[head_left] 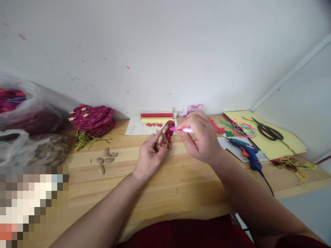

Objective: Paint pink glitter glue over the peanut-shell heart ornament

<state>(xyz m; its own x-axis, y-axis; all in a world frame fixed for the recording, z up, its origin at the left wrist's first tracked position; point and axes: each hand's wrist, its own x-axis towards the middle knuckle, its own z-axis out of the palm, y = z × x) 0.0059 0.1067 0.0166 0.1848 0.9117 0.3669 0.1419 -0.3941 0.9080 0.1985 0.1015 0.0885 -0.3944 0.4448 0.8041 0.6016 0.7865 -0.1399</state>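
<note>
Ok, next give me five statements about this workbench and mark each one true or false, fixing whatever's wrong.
1. The right hand holds a slim white pen-like tool with a magenta tip. True.
2. The left hand is open and holds nothing. False: it grips a cluster of peanuts partly coloured magenta.
3. Small yellow stars sit on the bumpy magenta stack. True.
4. The blue glue gun with an orange trigger lies left of the loose brown peanuts. False: it lies right of them.
5. The black scissors lie on yellow paper. True.
</note>
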